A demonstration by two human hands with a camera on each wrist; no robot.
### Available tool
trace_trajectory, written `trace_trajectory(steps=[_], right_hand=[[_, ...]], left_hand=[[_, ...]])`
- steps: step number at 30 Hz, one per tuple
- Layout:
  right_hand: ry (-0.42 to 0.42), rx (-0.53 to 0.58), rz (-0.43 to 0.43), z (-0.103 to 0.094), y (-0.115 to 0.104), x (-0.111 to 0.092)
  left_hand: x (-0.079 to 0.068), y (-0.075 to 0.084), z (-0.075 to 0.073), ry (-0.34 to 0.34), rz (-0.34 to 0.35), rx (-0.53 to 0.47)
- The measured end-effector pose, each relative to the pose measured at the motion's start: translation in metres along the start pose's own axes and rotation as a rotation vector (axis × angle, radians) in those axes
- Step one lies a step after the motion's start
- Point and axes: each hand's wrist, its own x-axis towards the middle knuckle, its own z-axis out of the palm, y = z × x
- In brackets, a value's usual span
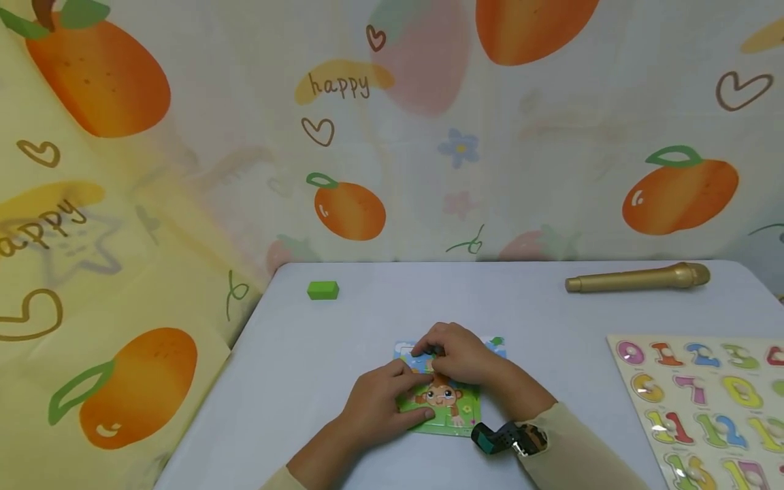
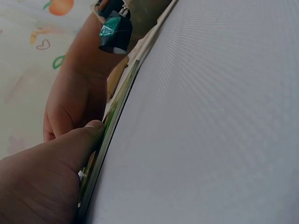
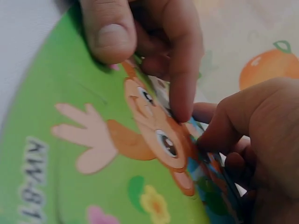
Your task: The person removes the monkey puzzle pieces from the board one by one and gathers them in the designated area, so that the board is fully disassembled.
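Note:
A jigsaw puzzle [image 1: 450, 425] with a cartoon monkey on green lies flat on the table. My left hand [image 1: 382, 401] rests on its left side, thumb along the lower part and index finger touching the monkey's head. In the left wrist view, the left thumb [image 2: 86, 140] lies over the board's edge. My right hand [image 1: 462, 357] is at the top of the puzzle, with bent fingers and the thumb around a puzzle piece that they mostly hide. In the right wrist view, the right hand [image 3: 261, 126] is close to the left index finger, at the blue upper part.
A green block [image 1: 322, 290] lies at the back left of the white table [image 1: 294, 408]. At the back right is a gold microphone [image 1: 637, 278]. A number board [image 1: 704, 401] lies at the right. A dark strap device [image 1: 508, 439] sits on the right wrist.

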Motion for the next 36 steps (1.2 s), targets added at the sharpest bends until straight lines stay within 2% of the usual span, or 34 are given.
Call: trace_trajectory(steps=[12, 19, 27, 36], right_hand=[[-0.091, 0.026, 0.018, -0.007, 0.003, 0.003], [-0.156, 0.097, 0.002, -0.014, 0.004, 0.003], [-0.125, 0.060, 0.001, -0.012, 0.004, 0.003], [-0.109, 0.083, 0.012, -0.012, 0.005, 0.002]], left_hand=[[-0.001, 0.000, 0.000, -0.011, -0.020, 0.008], [0.000, 0.001, 0.000, 0.005, -0.003, 0.001], [0.001, 0.001, 0.001, 0.006, -0.007, 0.001], [0.001, -0.002, 0.005, 0.016, 0.000, -0.034]])
